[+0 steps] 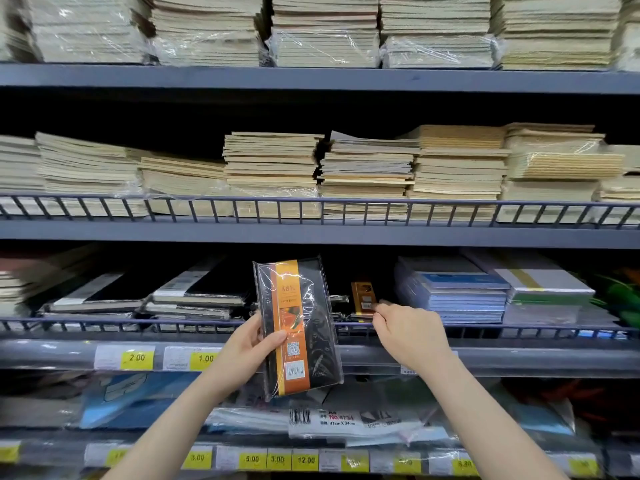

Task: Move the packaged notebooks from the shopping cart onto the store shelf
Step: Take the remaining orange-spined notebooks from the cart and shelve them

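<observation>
both arms reach forward, left hand gripping, right hand pinching with curled fingers.

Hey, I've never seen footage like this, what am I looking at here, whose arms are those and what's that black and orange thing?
There is no machine here. It is one picture from a camera worn on a person's head, looking forward and down at their own hands in front of a store shelf. The left hand grips a packaged notebook, black with an orange band, wrapped in clear plastic and held upright. The right hand reaches over the wire rail and pinches another orange-banded pack already on that shelf. Stacks of pale notebooks fill the shelves above, and yellow price tags line the shelf edges. The shopping cart is not in view.
</observation>
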The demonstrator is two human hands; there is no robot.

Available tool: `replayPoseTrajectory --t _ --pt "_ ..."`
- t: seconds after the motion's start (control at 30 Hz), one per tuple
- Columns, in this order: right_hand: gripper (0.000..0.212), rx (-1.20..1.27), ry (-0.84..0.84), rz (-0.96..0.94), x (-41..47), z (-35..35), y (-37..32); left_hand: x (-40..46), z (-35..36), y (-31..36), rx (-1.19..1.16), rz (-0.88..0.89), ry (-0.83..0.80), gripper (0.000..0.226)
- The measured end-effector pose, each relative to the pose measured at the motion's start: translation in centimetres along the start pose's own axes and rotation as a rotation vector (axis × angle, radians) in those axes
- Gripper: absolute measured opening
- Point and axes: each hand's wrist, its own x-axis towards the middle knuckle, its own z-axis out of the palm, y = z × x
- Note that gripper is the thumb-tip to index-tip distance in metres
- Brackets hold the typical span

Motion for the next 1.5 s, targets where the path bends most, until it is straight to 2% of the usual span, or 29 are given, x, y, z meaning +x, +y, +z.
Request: replayPoseTrajectory --t 0.17,0.23,0.3,0.4,0.47,0.53,0.57,0.63,0.7,0.73,0.8,0.87,1.07,1.17,1.27,1.37,1.43,1.5 --pt "0.038 0.011 -0.039 0.041 -0.4 -0.4 0.0 0.0 1.1 0.6 0.007 -0.003 -0.03 0.03" --pt "0.039 0.089 -0.032 0.107 -1.2 -1.1 -0.2 0.0 1.9 1.0 -0.007 0.01 -0.045 0.029" --pt "0.046 0.383 -0.03 0.194 -3.4 -2.2 -0.3 0.1 2.9 1.4 -0.039 0.025 -0.061 0.029" --pt "0.048 1.098 -0.107 0.261 -8.7 -4.7 -1.7 0.3 5.2 1.7 -0.105 0.026 -0.092 0.027" --pt "0.046 1.365 -0.124 0.324 -10.9 -4.6 -1.9 0.5 7.3 2.4 -0.146 0.013 -0.172 0.025" --pt "0.045 1.497 -0.094 0.404 -11.8 -3.8 -0.9 0.6 9.2 3.2 -0.022 0.055 -0.191 0.026" --pt "0.044 1.544 -0.073 0.459 -11.9 -3.7 -0.2 0.9 9.7 3.4 0.103 0.106 -0.122 0.03" --pt "0.049 1.575 -0.034 0.539 -11.7 -4.1 1.4 2.1 9.3 3.2 0.483 0.282 0.175 0.041" --pt "0.043 1.545 -0.017 0.553 -11.0 -4.7 2.8 3.8 7.6 2.5 0.956 0.525 0.423 0.046" --pt "0.037 1.525 -0.02 0.547 -10.4 -5.0 3.2 4.6 6.8 2.0 1.127 0.601 0.459 0.045" --pt "0.036 1.47 -0.02 0.539 -8.5 -4.7 3.6 6.1 5.9 0.7 1.334 0.627 0.41 0.043" --pt "0.034 1.373 -0.018 0.553 -5.8 -3.6 3.2 7.0 5.6 -0.5 1.425 0.624 0.357 0.038" --pt "0.029 0.978 -0.053 0.517 1.2 -0.2 2.0 7.2 4.0 -1.5 1.41 0.709 0.418 0.044" --pt "0.029 0.661 -0.003 0.416 1.8 -0.1 1.9 6.8 4.1 -1.4 1.375 0.742 0.45 0.038" --pt "0.04 0.275 0.03 0.352 1.2 -0.1 1.6 5.2 5.9 -1.0 1.221 0.754 0.493 0.033" --pt "0.047 0.038 0.092 0.335 -0.6 0.2 1.1 3.7 8.5 -0.8 1.021 0.507 0.405 0.034" --pt "0.048 0.072 0.118 0.375 -2.2 0.4 1.6 3.7 9.6 -0.8 1.018 0.295 0.373 0.045" --pt "0.046 0.191 0.146 0.408 -3.2 0.8 2.3 4.3 10.3 -1.5 1.065 0.158 0.358 0.055"
